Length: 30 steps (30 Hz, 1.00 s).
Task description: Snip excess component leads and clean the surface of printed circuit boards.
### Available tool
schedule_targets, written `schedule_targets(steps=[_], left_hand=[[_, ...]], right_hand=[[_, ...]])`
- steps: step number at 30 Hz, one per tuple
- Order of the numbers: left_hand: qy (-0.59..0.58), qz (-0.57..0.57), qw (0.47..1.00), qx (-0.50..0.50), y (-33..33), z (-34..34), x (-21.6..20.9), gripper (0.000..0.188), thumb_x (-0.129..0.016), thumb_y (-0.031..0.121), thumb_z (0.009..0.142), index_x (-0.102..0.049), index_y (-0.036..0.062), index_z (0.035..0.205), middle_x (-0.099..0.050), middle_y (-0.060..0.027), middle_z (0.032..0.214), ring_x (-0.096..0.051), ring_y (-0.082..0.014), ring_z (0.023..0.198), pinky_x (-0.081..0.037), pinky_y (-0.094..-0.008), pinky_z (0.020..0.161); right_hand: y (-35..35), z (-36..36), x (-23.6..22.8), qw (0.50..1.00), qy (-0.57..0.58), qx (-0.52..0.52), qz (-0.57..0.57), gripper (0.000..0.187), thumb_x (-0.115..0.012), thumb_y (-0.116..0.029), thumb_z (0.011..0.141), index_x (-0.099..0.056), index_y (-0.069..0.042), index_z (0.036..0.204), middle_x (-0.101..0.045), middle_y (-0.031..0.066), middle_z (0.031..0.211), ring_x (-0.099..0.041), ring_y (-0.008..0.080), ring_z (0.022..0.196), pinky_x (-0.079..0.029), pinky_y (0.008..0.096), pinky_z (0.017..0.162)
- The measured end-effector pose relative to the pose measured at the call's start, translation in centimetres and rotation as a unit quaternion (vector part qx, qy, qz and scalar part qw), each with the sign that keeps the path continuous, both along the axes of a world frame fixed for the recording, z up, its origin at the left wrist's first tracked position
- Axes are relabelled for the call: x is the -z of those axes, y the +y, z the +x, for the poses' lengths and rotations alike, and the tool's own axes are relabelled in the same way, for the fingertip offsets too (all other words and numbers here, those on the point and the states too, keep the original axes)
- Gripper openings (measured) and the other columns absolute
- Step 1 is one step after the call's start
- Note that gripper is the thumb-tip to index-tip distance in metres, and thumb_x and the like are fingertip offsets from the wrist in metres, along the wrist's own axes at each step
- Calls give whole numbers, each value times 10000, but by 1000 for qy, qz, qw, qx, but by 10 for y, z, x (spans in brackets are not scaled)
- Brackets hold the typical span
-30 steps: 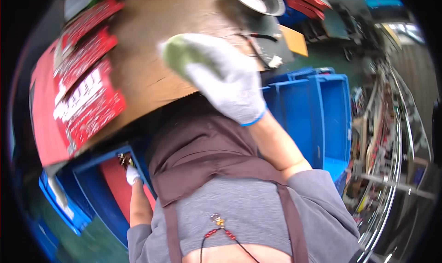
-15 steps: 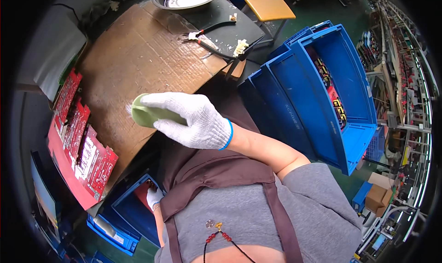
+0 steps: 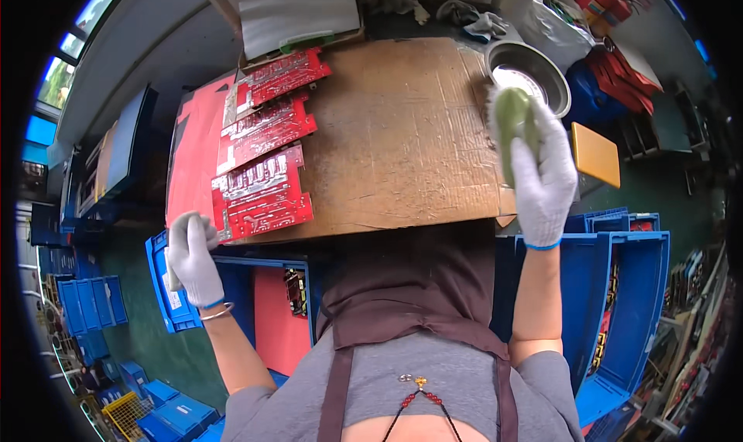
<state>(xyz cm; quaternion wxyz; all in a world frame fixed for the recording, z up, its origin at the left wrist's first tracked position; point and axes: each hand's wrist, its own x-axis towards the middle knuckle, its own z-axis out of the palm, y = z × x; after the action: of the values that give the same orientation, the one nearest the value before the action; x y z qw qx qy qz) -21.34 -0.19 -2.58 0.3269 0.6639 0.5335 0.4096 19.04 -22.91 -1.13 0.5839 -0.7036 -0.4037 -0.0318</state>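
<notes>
My right hand (image 3: 544, 175), in a white knit glove, is closed round a green brush (image 3: 513, 125) with pale bristles. The brush is held up at the right end of the table and overlaps a metal bowl (image 3: 559, 69) in view. My left hand (image 3: 193, 260), gloved alike, has its fingers curled in beside the table's front left corner; whatever may be in them is hidden. Close to it lies a red circuit board (image 3: 267, 198), the nearest of three in an overlapping row. The middle board (image 3: 267, 128) and the far board (image 3: 286, 78) lie behind it.
Worn brown cardboard (image 3: 402, 132) covers the table, with a pink sheet (image 3: 197, 155) at its left. Below the front edge, a blue crate (image 3: 240, 287) holds a pink sheet and a dark board. More blue crates (image 3: 635, 318) stand at right, near a yellow stool (image 3: 596, 154).
The view has swung round. My right hand has carried the brush from near the boards to the bowl at the right. My left hand has come up from the blue crate to the table corner.
</notes>
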Motion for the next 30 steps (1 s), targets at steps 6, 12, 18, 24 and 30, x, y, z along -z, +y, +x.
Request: schedule_targets(steps=[6, 12, 18, 24, 30], left_hand=[[173, -82, 981, -14, 77, -27, 81, 536, -646, 401, 1023, -594, -13, 1359, -703, -138, 1146, -683, -194, 1021, -554, -321, 842], [-242, -301, 922, -16, 70, -34, 77, 271, -664, 269, 1026, -681, 44, 1177, -750, -80, 996, -606, -89, 582, -467, -231, 437], [-418, -466, 780, 26, 15, -32, 55, 322, -522, 305, 1092, -620, 40, 1246, -762, -133, 953, -435, -35, 361, -288, -157, 296], [-361, -308, 871, 131, -64, 117, 16, 381, -519, 234, 1088, -558, -19, 1370, -707, -96, 1173, -724, -148, 941, -594, -289, 831], [-232, -354, 886, 191, -50, 191, 70, 422, -602, 355, 1051, -597, 49, 1341, -712, -4, 1042, -674, -51, 758, -500, -224, 506]], right_hand=[[31, 128, -11, 995, -51, 76, -50, 425, -655, -99, 943, -606, 11, 1351, -695, 125, 1238, -675, 167, 1064, -541, 298, 915], [70, 235, 33, 985, 77, 76, -134, 400, -732, -158, 918, -667, -29, 1291, -739, 70, 963, -648, 88, 682, -512, 252, 574], [91, 259, 55, 960, 17, 86, -264, 395, -727, -154, 900, -676, -12, 1265, -721, 68, 853, -640, 112, 633, -531, 276, 565], [93, 254, 61, 929, 56, 50, -362, 405, -739, -140, 882, -690, -23, 1266, -725, 68, 868, -646, 122, 636, -521, 284, 570], [92, 260, 69, 986, 142, 12, -91, 402, -732, -127, 891, -696, -22, 1277, -753, 91, 891, -664, 120, 657, -525, 276, 583]])
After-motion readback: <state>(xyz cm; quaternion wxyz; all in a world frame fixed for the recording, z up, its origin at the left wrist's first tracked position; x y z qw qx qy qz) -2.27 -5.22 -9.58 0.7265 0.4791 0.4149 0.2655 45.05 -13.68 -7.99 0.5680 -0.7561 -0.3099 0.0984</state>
